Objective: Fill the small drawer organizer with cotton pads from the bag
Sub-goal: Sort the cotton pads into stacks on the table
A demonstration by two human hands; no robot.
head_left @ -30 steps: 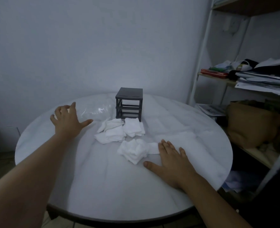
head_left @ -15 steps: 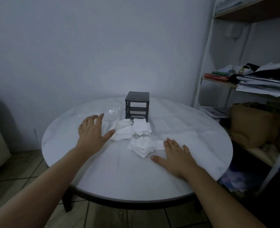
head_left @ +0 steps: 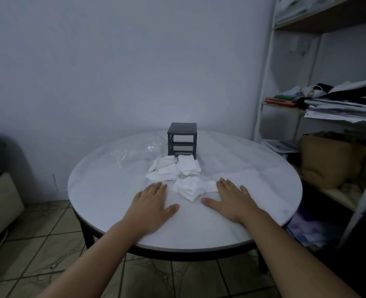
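White cotton pads (head_left: 189, 188) lay loose in three heaps at mid-table, between the hands and the dark drawer organizer (head_left: 182, 139). The organizer stood upright at the far side, just behind the farthest heap. Its front looked open; no pads could be made out inside. A clear plastic bag (head_left: 141, 152) lay slack to the left of the organizer, apparently emptied.

The left hand (head_left: 152, 204) rested flat on the round white table (head_left: 113, 190), fingers straight and close together, thumb out, holding nothing. The right hand (head_left: 231, 198) rested flat too, fingers slightly spread. Whether its fingertips touched the stray pad at the right of the near heap or lay just beside it could not be told.

Judgement: filling not begun.

Risks:
- The pads look light and crumpled, so a hasty grab could scatter them or drag some toward the table edge.
- The organizer looks small and light, so stuffing wads in one-handed could shove or tip it.
- Overpacked pads could jam a tier.
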